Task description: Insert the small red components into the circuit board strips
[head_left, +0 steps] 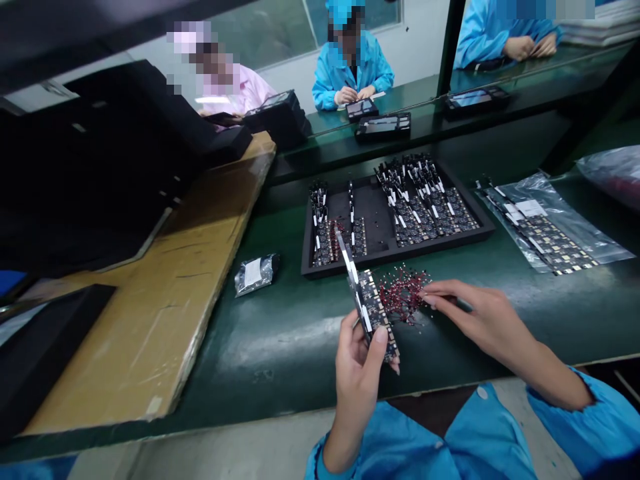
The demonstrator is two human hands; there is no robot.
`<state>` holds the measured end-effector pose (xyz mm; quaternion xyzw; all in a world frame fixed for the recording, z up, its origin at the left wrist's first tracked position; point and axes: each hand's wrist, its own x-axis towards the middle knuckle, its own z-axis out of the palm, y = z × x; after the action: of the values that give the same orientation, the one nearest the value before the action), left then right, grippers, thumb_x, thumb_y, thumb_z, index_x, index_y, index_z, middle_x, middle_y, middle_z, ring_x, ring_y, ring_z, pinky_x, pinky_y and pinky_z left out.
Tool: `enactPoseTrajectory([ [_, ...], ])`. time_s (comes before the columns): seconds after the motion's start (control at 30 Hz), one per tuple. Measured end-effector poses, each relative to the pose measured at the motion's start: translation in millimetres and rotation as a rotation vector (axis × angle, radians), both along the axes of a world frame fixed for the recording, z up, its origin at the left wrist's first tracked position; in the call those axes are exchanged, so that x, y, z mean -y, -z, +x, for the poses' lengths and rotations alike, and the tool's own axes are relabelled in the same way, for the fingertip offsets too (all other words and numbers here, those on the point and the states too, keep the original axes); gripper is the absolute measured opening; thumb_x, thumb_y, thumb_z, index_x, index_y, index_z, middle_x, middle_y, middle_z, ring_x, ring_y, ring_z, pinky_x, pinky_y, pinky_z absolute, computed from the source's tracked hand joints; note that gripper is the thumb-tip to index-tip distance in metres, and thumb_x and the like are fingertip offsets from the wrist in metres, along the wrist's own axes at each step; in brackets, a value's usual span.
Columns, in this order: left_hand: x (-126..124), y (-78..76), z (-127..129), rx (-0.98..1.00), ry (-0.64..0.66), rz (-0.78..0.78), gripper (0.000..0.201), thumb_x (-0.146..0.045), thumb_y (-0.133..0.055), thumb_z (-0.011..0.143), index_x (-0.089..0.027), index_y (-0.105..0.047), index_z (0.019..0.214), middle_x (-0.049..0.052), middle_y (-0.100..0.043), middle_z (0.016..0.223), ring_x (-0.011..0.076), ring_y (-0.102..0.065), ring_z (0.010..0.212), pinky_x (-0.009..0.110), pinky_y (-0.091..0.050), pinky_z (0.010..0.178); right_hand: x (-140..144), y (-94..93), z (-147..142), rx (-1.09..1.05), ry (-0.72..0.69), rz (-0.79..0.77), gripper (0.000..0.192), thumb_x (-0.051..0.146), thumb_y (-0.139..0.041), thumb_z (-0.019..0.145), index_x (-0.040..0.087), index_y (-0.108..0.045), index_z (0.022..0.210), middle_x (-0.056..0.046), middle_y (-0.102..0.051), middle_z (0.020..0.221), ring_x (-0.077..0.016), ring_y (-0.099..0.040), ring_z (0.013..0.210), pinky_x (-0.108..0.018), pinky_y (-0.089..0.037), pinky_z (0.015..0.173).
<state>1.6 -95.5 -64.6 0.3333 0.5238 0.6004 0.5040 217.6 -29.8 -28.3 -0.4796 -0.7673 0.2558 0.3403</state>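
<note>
circuit board strip (373,310) sits pinched upright in our left hand (357,373); just right of it, our right hand (475,313), empty, fingertips the red parts pile (404,293). beyond, the tray (373,257) holds many strips.

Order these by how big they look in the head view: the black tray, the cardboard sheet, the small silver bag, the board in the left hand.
1. Cardboard sheet, clearly largest.
2. Black tray.
3. Board in the left hand; it is nearer the camera, so its real size is unsure.
4. Silver bag, smallest.
</note>
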Motion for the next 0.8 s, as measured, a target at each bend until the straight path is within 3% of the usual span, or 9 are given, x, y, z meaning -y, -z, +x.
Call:
enactPoseTrajectory([
  [0.13,-1.8,1.2,0.7,0.027,-0.007,0.022,0.039,-0.036,-0.076,0.08,-0.033,-0.064,0.117,0.003,-0.074,0.078,0.0231,-0.065,0.037,0.033,-0.054,0.03,1.1,-2.7,0.1,-0.049,0.009,-0.015,0.015,0.036,-0.061,0.098,0.035,-0.074,0.105,0.0,-0.081,0.105,-0.0305,-0.076,0.096,-0.048,-0.062,0.084],
  [0.33,-2.0,0.6,0.5,0.007,-0.05,0.009,0.038,-0.036,-0.077,0.079,-0.034,-0.066,0.116,0.003,-0.075,0.077,0.0231,-0.062,0.039,0.034,-0.055,0.033,6.0,-10.1,-3.3,-0.166,0.011,-0.031,0.014,0.04,-0.062,0.094,0.045,-0.072,0.102,0.003,-0.079,0.099,-0.0292,-0.075,0.086,-0.044,-0.063,0.067],
  [0.57,-2.5,-1.3,0.8,-0.019,-0.048,0.01,0.039,-0.036,-0.078,0.079,-0.031,-0.066,0.116,0.002,-0.074,0.076,0.0209,-0.063,0.041,0.029,-0.054,0.033,-1.1,-8.7,0.7,-0.056,0.031,-0.124,0.02,0.039,-0.057,0.1,0.031,-0.074,0.107,-0.001,-0.079,0.102,-0.025,-0.074,0.092,-0.037,-0.057,0.082],
  [0.7,-2.5,-1.0,0.8,-0.013,-0.048,0.012,0.04,-0.037,-0.078,0.078,-0.03,-0.067,0.116,0.003,-0.074,0.076,0.0207,-0.063,0.041,0.029,-0.055,0.033,-0.7,-9.8,0.9,-0.08,0.093,-0.183,0.023,0.043,-0.057,0.1,0.03,-0.075,0.107,0.001,-0.078,0.083,-0.022,-0.074,0.079,-0.033,-0.054,0.077],
  [0.8,-2.1,-0.9,0.5,-0.01,-0.043,0.002,0.042,-0.037,-0.078,0.079,-0.026,-0.065,0.117,0.003,-0.073,0.075,0.0189,-0.063,0.04,0.028,-0.056,0.035,2.6,-15.3,-0.4,-0.215,0.124,-0.34,0.027,0.05,-0.063,0.095,0.03,-0.075,0.108,0.0,-0.079,0.081,-0.0217,-0.073,0.073,-0.033,-0.054,0.068],
])
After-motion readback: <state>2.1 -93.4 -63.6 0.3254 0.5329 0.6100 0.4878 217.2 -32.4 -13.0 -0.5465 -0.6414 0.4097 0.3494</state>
